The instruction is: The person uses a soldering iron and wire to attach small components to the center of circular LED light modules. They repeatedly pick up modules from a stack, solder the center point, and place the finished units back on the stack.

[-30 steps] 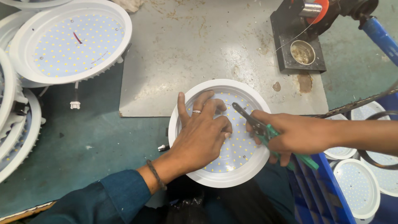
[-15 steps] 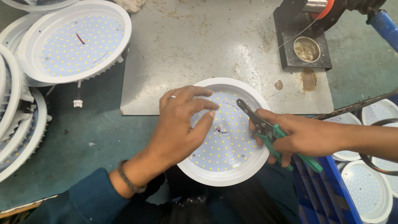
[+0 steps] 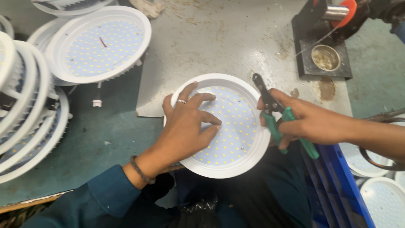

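A round white lamp housing (image 3: pixel 236 158) with a board of small yellow LED dots lies at the near edge of the bench. My left hand (image 3: pixel 185 122), with a ring and a wrist band, rests flat on the LED board, fingers spread over its left half. My right hand (image 3: pixel 303 120) grips green-handled cutting pliers (image 3: pixel 274 114) at the housing's right rim, jaws pointing up and away from me.
A grey metal plate (image 3: pixel 236 38) covers the bench middle. Several white LED housings (image 3: pixel 97 44) are stacked at the left. A black stand with a solder pot (image 3: pixel 325 57) sits at the back right. A blue crate (image 3: pixel 337 185) with more housings stands at the right.
My left hand slid from the board's centre toward its left side and flattened. The right hand with the pliers drew back from the board to the right rim.
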